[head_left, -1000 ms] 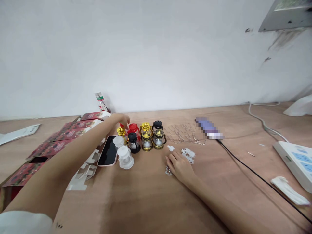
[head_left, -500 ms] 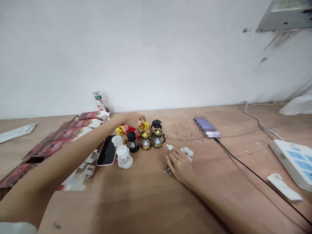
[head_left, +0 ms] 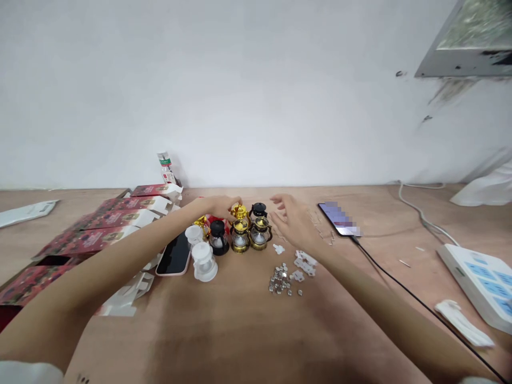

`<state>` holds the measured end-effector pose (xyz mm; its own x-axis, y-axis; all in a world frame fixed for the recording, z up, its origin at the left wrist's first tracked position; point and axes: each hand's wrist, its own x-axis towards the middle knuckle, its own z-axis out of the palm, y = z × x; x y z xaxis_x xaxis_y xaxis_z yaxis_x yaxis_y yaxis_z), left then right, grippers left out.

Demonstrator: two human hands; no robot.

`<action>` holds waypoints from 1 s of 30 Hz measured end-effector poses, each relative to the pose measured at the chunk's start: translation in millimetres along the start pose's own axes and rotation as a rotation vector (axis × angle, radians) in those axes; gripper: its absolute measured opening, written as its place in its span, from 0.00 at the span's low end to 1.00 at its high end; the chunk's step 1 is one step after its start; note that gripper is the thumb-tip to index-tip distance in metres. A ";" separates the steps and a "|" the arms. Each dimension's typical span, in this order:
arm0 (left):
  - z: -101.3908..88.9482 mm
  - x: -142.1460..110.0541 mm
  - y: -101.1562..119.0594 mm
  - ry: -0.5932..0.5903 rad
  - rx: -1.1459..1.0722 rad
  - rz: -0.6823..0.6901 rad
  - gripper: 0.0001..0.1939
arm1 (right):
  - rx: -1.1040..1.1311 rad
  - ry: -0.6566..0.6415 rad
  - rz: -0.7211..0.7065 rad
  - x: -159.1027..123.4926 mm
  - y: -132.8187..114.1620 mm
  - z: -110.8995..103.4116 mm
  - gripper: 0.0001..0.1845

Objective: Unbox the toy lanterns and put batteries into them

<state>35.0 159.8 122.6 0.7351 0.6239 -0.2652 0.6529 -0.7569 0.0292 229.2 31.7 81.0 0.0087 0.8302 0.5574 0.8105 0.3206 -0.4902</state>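
Observation:
My left hand (head_left: 224, 206) is closed at the left side of a shiny gold miniature lantern (head_left: 240, 211), its fingertips against the top. Beneath that hand a red lantern (head_left: 218, 219) and a second gold one are partly covered. In front stand a black lantern (head_left: 218, 237) and two dark-gold ones (head_left: 240, 238); another black lantern (head_left: 258, 209) is at the back right. My right hand (head_left: 291, 217) hovers open just right of the group, fingers spread and holding nothing, above thin bent wires (head_left: 320, 223). Two white lanterns (head_left: 205, 262) stand at the front left.
Small silvery discs (head_left: 282, 280) and white plastic pieces (head_left: 305, 262) lie near the right forearm. Left are a pink-edged phone (head_left: 174, 257) and red printed boxes (head_left: 116, 219). A cabled phone (head_left: 338, 217), a power strip (head_left: 480, 282) and a white cloth (head_left: 464, 322) sit right.
My left hand has moved right from the red lantern to the shiny gold one. My right hand has lifted off the silvery discs and gone forward beside the lanterns, uncovering the discs.

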 end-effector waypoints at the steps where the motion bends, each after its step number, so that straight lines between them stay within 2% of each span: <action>1: 0.8 0.0 0.5 0.006 0.002 0.014 0.29 | -0.002 -0.083 0.026 16.0 1.9 -0.4 0.16; 3: 1.6 -0.3 1.6 0.020 0.008 0.049 0.27 | 0.000 -0.279 0.094 42.9 6.9 3.4 0.22; 5: 1.8 -0.6 2.4 0.038 0.017 0.085 0.27 | 0.024 -0.422 0.134 61.9 11.9 11.7 0.26; 8: 2.0 0.1 2.1 0.043 0.026 0.138 0.30 | 0.064 -0.557 0.160 77.9 16.3 26.2 0.24; 10: 1.9 2.2 0.6 0.043 0.030 0.163 0.33 | 0.068 -0.602 0.165 83.3 16.1 33.7 0.21; 13: -0.4 7.3 -3.1 0.052 0.043 0.180 0.34 | 0.038 -0.596 0.133 89.0 13.8 40.3 0.19; 18: -10.4 17.2 -10.6 0.064 0.077 0.162 0.23 | 0.003 -0.511 0.093 100.7 16.4 44.8 0.18; 21: -14.7 23.4 -16.1 0.086 0.103 0.105 0.20 | 0.015 -0.477 0.112 107.5 22.8 47.7 0.18; 25: -13.3 30.1 -24.8 0.101 0.123 0.029 0.22 | 0.040 -0.451 0.149 112.6 30.2 54.9 0.17; 30: -10.2 30.0 -36.4 0.082 0.112 0.017 0.25 | 0.050 -0.405 0.157 113.1 30.7 56.7 0.20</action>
<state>35.1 208.1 123.4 0.7616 0.6210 -0.1854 0.6190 -0.7817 -0.0758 221.9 161.3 91.0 -0.1091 0.9793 0.1707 0.7885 0.1898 -0.5850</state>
